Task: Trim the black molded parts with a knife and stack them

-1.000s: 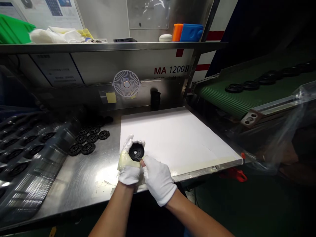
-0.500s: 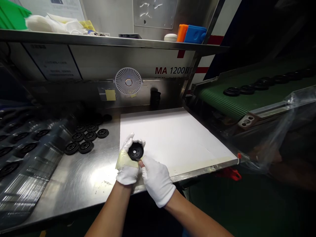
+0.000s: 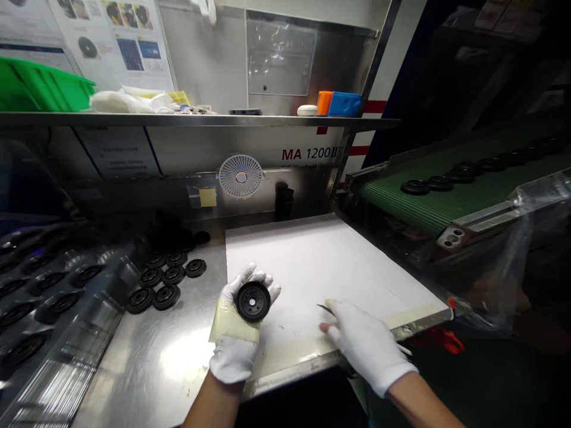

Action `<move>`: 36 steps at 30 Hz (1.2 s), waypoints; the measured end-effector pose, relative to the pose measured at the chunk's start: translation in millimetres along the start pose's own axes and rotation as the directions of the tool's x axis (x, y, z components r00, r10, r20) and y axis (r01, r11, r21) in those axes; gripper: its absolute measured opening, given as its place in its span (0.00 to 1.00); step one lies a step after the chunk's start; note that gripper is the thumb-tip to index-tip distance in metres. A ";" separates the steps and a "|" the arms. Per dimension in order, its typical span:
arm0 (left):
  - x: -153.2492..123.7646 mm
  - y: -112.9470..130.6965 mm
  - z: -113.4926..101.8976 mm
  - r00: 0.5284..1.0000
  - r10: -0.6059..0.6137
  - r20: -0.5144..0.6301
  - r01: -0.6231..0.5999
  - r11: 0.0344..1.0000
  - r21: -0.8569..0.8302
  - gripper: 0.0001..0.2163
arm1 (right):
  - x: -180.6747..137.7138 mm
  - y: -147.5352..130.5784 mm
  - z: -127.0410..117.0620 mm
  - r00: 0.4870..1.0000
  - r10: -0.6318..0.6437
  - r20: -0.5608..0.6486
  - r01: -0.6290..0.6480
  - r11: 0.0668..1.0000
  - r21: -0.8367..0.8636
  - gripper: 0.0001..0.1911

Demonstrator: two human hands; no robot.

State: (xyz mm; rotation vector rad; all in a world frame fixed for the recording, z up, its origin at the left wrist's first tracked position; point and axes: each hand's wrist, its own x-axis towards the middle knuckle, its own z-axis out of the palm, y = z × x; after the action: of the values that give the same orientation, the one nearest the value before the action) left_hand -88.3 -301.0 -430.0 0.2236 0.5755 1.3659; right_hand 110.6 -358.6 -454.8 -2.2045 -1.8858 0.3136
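Note:
My left hand [image 3: 238,333], in a white glove with a yellowish palm, holds a round black wheel-like part [image 3: 253,301] with a small centre hole. The part rests in the palm, its face turned up toward me, fingers curled behind it. To the right, apart from it, my gloved right hand [image 3: 368,342] is closed on a thin knife [image 3: 325,308]. Only its dark pointed blade shows ahead of the fingers, and a pale end sticks out behind the hand. A bare fingertip shows through the right glove.
Several similar black parts [image 3: 173,274] lie on the metal table [image 3: 134,356]. More sit in clear trays [image 3: 57,333] at left. White sheet [image 3: 303,261] covers the table's right side. A green conveyor [image 3: 401,202] carries black parts. Overhead runs a shelf [image 3: 200,120]; a fan [image 3: 241,176] hangs below.
My right hand has moved away to the right from the black part, with the knife in it. My left hand still holds the part, now facing up more fully. The view has tilted upward.

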 end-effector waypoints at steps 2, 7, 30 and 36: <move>-2.5 -1.5 5.6 0.999 -0.012 -0.030 0.011 1.000 -0.016 0.11 | 5.0 33.3 1.5 0.996 0.073 0.045 -0.072 0.997 -0.024 0.21; -2.7 -12.6 14.7 0.995 -0.075 -0.062 0.069 0.994 -0.090 0.09 | 10.3 81.2 11.3 0.994 0.074 0.080 -0.090 0.969 0.229 0.20; -24.3 -76.6 21.3 0.942 -0.335 0.032 0.330 0.938 0.112 0.15 | 31.0 68.6 -48.8 0.928 -0.359 0.097 -0.044 0.154 0.987 0.25; -36.8 -76.2 35.8 0.915 -0.385 -0.118 0.403 0.876 0.266 0.16 | -6.3 32.2 -41.9 0.987 -0.147 0.060 -0.060 0.002 0.998 0.16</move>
State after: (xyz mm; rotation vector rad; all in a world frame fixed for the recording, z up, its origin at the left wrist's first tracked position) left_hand -8.2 -346.0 -426.4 0.2805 0.8231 0.8916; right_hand 152.6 -371.0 -424.6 -0.9931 -0.9601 1.3649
